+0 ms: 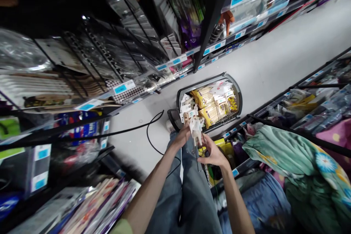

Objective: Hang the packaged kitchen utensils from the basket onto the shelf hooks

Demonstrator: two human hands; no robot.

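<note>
Both of my hands are in front of my legs, at the near side of a shopping basket (pixel 238 85). Between them is a small bunch of utensils (pixel 195 126) with pale handle-like ends, white tags and thin wire parts hanging down; their exact kind is unclear. My left hand (pixel 183 138) is closed on the bunch from the left. On the right, my right hand (pixel 215 152) curls its thumb and fingers around the wire part. In the basket lie yellow-wrapped packs of pale sticks (pixel 208 111) and several white-tagged items.
Shelves of hanging kitchen goods (pixel 131 47) line the left, with blue price labels on their edges. Folded cloths (pixel 285 150) lie on shelves at the right. A black cable (pixel 128 128) crosses the grey floor (pixel 260 62) beside my legs.
</note>
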